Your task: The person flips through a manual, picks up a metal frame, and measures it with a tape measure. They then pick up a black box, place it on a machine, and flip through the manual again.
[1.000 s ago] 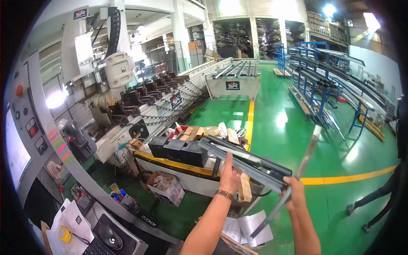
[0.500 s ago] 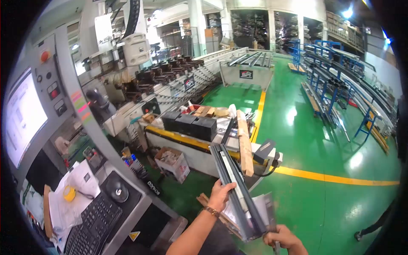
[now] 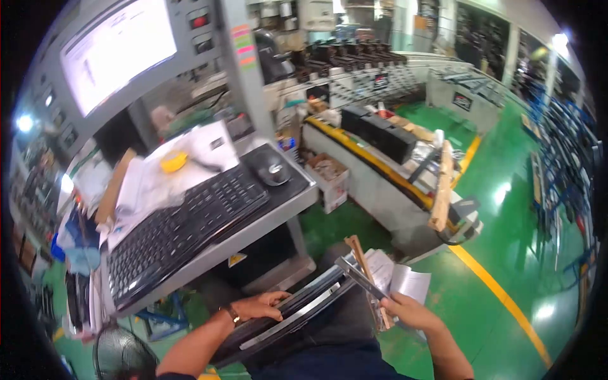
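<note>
My left hand [image 3: 261,308] is closed around the near part of a long dark metal profile [image 3: 310,303] with a bright strip along it. The profile lies slantwise over my lap. My right hand [image 3: 410,311] grips a flat metal caliper [image 3: 362,277], which points up and left so that its far end overlaps the profile's far end in this view. Just behind the caliper is an upright strip of brown board [image 3: 360,256], beside open white papers [image 3: 410,284].
On the left, a desk carries a black keyboard [image 3: 190,225], a mouse [image 3: 271,166] and a yellow tape roll [image 3: 173,161] below a screen [image 3: 120,54]. Ahead, a machine bed [image 3: 367,193] holds black blocks [image 3: 379,133] and a wooden strip [image 3: 443,190]. A cardboard box [image 3: 329,180] stands on the floor.
My view has turned left and down. The profile has dropped from a steep, raised pose to a flatter one over my lap. The caliper has swung to point up and left.
</note>
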A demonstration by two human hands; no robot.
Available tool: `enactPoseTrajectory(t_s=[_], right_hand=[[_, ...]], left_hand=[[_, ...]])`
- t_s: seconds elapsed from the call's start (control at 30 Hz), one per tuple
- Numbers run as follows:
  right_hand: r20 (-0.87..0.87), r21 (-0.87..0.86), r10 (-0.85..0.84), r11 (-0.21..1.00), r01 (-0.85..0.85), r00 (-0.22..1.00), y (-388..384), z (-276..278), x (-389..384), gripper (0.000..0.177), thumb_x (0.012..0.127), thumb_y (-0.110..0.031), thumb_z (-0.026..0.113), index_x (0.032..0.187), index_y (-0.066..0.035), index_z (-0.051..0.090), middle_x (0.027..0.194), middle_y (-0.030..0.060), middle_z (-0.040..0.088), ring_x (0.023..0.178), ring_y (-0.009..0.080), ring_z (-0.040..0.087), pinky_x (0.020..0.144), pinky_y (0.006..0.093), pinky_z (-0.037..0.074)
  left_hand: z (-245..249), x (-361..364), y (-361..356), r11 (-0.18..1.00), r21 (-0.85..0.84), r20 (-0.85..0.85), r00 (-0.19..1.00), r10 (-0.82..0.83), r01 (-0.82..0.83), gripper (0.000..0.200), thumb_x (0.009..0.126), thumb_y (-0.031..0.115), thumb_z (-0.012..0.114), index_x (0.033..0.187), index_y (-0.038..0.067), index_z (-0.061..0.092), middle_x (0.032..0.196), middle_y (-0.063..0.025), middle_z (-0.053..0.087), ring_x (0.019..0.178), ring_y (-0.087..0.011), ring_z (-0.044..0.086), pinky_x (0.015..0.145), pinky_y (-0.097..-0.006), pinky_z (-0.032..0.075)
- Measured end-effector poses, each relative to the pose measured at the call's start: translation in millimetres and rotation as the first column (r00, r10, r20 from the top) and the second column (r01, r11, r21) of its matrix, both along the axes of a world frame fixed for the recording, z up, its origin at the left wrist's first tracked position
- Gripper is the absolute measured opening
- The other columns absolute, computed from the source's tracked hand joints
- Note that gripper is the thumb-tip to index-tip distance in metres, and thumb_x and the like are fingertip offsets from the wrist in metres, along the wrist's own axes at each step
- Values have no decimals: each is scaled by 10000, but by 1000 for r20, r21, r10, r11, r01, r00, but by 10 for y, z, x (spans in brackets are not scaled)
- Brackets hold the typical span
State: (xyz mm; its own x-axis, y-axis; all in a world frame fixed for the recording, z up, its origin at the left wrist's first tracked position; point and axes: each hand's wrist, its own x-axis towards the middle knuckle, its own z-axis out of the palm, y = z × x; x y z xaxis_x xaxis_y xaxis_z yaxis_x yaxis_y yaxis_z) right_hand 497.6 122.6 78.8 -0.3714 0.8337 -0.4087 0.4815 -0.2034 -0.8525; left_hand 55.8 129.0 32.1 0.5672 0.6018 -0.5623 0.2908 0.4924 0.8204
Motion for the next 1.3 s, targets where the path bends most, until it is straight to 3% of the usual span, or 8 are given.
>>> enactPoseTrajectory(t_s=[0.13,0.27,0.3,0.43,0.8,1.13,1.17,1.3], right_hand=[[54,16,182,983,-184,982,506,-203,-336,535,1068,-521,513,1057,0,634,945,112,654,917,211,598,842,359,491],[27,-40,301,953,-300,953,805,-629,-594,561,1056,-551,511,1037,-2,623,939,148,656,921,238,606,840,371,488],[34,-107,315,945,-310,948,890,-644,-662,494,1081,-485,524,1134,-8,638,983,46,639,926,149,591,880,311,498],[147,-80,390,921,-382,909,1196,-674,-971,499,1076,-483,532,1133,0,642,991,75,674,928,166,622,856,332,507],[40,-171,394,908,-383,918,1386,-231,-1229,435,1088,-428,527,1109,-16,665,952,47,655,901,149,591,844,312,486],[265,15,440,888,-460,858,1285,-5,-1373,438,1085,-408,499,1128,-7,671,979,140,655,942,244,608,877,363,483],[325,-32,511,847,-531,796,1327,5,-1411,483,1058,-463,549,1231,-26,662,1071,206,691,1050,344,680,891,424,513],[399,144,493,799,-583,773,1229,-277,-1677,407,1025,-401,647,1120,-11,717,1016,178,692,950,312,692,814,410,524]], left_hand=[[-328,-338,-301,995,-48,-95,991,-97,93,904,828,218,721,1617,40,317,1419,-152,558,1262,-202,523,1058,-359,438],[-446,-534,-481,976,-188,-43,994,101,-108,930,817,298,735,1626,93,325,1533,-163,483,1348,-259,482,1131,-435,390],[-406,-519,-460,993,-89,-195,979,53,-72,993,827,429,746,1644,109,280,1564,-196,459,1421,-320,447,1161,-461,377],[-383,-308,-372,998,10,-341,938,-61,69,1187,766,628,801,1627,15,261,1564,-265,441,1436,-376,451,1174,-411,388],[-495,-470,-89,966,15,-251,936,-247,259,1114,701,401,918,1544,-72,365,1495,-284,518,1383,-351,508,1162,-366,401],[-620,-945,249,928,-176,-135,926,-352,327,1082,660,417,961,1525,11,454,1462,-195,582,1349,-294,543,1142,-409,408],[-707,-1014,197,939,-156,-167,929,-331,307,1087,661,429,958,1527,10,452,1465,-198,579,1354,-301,540,1142,-416,409],[-821,-1154,124,910,-138,-179,894,-411,391,1188,653,475,933,1566,-36,370,1514,-247,522,1410,-349,493,1174,-424,386]])
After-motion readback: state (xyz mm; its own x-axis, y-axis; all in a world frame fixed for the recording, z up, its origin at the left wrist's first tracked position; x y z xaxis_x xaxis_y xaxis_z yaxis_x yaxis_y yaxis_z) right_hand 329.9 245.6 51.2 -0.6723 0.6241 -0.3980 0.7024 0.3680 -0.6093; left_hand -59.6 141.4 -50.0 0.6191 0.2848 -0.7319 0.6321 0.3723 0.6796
